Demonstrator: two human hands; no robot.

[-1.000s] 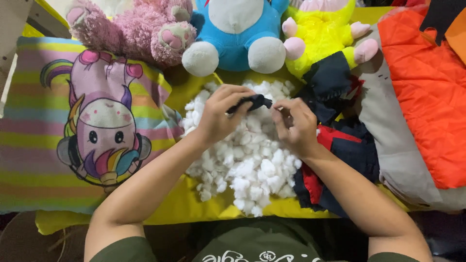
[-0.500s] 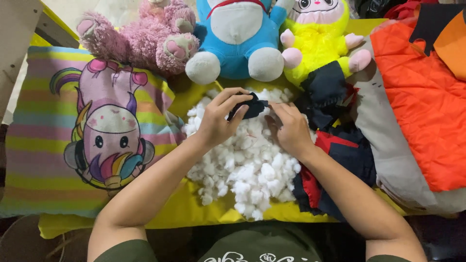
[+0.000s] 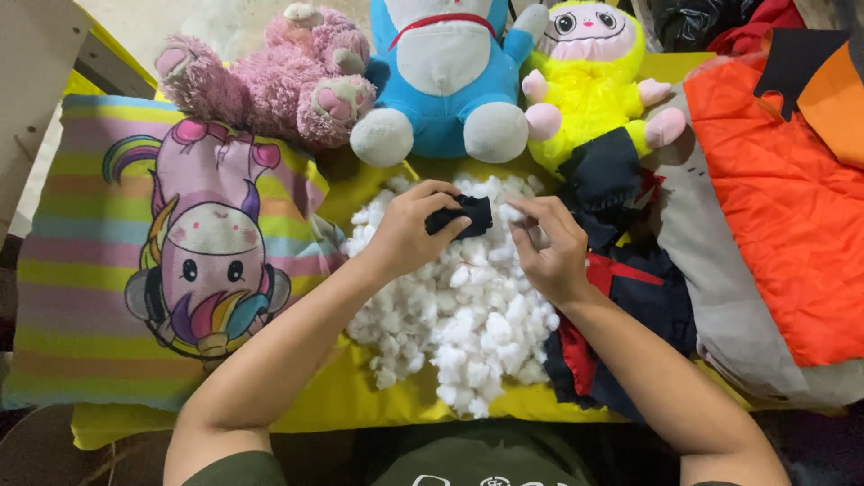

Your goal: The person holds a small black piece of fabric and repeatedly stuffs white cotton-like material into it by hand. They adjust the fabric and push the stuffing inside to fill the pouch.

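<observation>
From my remote view, the biggest thing is the yellow sheet [image 3: 360, 400] spread over the surface; I can't tell whether a bed or a bench lies under it. On its left side lies a striped pastel cushion printed with a cartoon unicorn [image 3: 171, 261], and along the far edge sit a pink fluffy plush toy [image 3: 270, 81], a blue and white plush toy [image 3: 445, 81] and a yellow plush toy [image 3: 594, 90]. An orange quilted garment [image 3: 774, 198] covers the right side, with dark blue and red cloth [image 3: 639, 297] beside it. The heap of white fibre stuffing [image 3: 468, 315] sits loose in the middle of the sheet, in no container that I can see. Above its far part, my left hand [image 3: 409, 229] is closed around a small dark fabric piece [image 3: 463, 216], while my right hand [image 3: 553, 247] pinches at its edge with the fingertips. I judge the work goes best with the left hand steadying the piece low over the heap.
</observation>
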